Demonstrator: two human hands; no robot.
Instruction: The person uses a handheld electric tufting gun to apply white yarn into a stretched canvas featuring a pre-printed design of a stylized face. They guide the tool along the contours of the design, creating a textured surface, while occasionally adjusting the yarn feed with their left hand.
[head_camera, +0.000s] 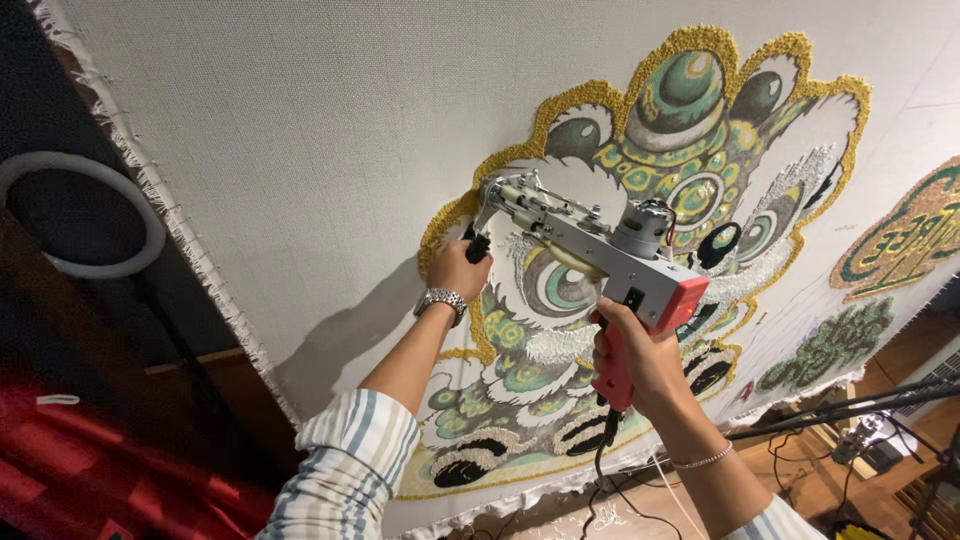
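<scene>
Against the stretched white backing cloth (300, 150), a grey tufting gun (590, 245) with a red rear housing is pressed nose-first at the left edge of a partly tufted lion-dance head design (690, 150) in gold, green and white. Left hand (458, 268), wearing a metal wristwatch (441, 300), is clenched around the gun's black front handle, while the right hand (640, 355) grips the red rear handle, its black power cord (603, 470) hanging below. At far left hangs a white ring light (75, 215), unlit, well apart from the hands.
</scene>
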